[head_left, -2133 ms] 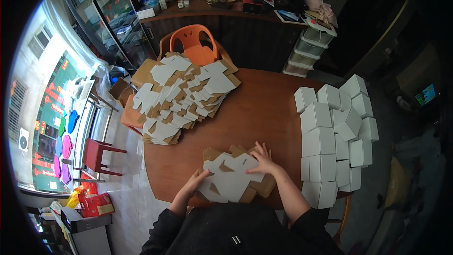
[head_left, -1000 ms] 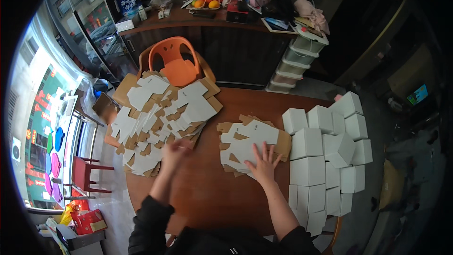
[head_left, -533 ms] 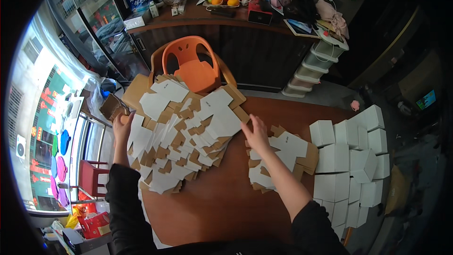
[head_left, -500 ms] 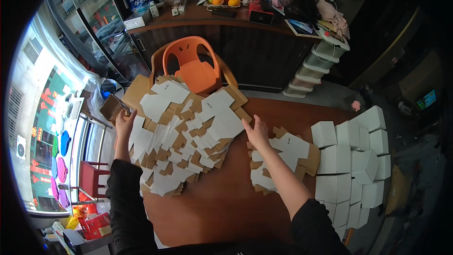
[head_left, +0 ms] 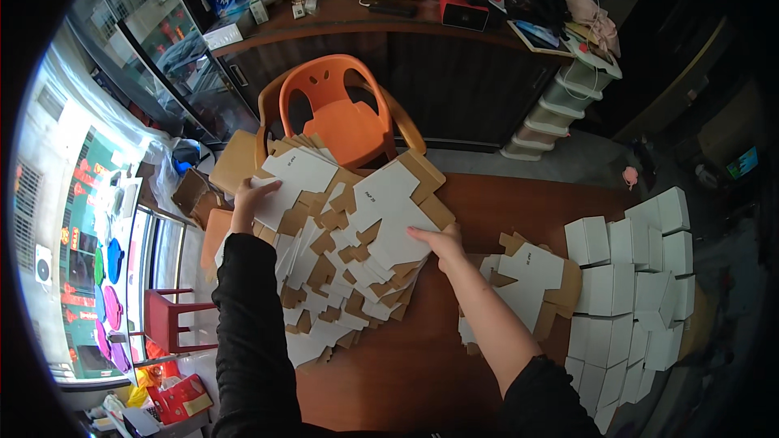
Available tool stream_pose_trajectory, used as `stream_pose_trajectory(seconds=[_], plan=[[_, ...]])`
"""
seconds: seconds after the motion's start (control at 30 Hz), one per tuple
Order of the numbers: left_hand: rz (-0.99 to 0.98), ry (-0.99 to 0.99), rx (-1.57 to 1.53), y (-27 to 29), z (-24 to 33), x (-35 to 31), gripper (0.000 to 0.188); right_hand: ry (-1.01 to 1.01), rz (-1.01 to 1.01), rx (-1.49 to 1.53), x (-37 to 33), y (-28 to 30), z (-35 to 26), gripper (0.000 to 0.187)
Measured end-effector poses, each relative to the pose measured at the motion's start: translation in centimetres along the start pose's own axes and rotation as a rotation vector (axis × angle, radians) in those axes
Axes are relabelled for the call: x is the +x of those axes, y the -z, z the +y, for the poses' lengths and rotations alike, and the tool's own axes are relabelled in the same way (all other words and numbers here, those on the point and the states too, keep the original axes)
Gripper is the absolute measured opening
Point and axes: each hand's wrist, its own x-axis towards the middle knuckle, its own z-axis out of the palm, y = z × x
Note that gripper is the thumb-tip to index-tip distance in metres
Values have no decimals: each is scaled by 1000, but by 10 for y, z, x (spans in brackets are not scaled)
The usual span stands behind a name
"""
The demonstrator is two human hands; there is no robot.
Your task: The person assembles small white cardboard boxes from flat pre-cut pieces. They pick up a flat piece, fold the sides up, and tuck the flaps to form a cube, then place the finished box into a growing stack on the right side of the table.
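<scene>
A large, uneven pile of flattened cardboard boxes (head_left: 369, 268), white on one face and brown on the other, lies in front of me on the table. My left hand (head_left: 253, 201) grips the pile's far left edge, with its thumb over a white panel. Opposite it, my right hand (head_left: 440, 245) clasps the right edge; the thumb rests on top and the other fingers are largely hidden. A smaller stack of flattened boxes (head_left: 526, 280) lies to the right, beside my right forearm.
Folded white boxes (head_left: 608, 290) stand in stacked rows at the table's (head_left: 365, 393) right. An orange chair (head_left: 345, 118) stands beyond the far edge. Farther back, a dark cabinet (head_left: 446, 81) carries fruit and clutter, with a drawer tower (head_left: 560, 105) at its right end.
Both hands have come inward onto the big pile's sides. The left hand moved right, and the boxes on that side are drawn closer together. The view has shifted slightly.
</scene>
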Motion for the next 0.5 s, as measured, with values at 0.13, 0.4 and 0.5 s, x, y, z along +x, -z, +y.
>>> stream_pose_trajectory(seconds=[0.13, 0.4, 0.5], plan=[[-100, 133, -137, -12, 24, -26, 89, -55, -201, 271, 1, 18, 5, 68], [-405, 34, -296, -13, 15, -77, 63, -180, -138, 260, -39, -7, -10, 69], [-428, -28, -495, -7, 16, -116, 52, -93, -191, 310, -69, -3, -22, 68]])
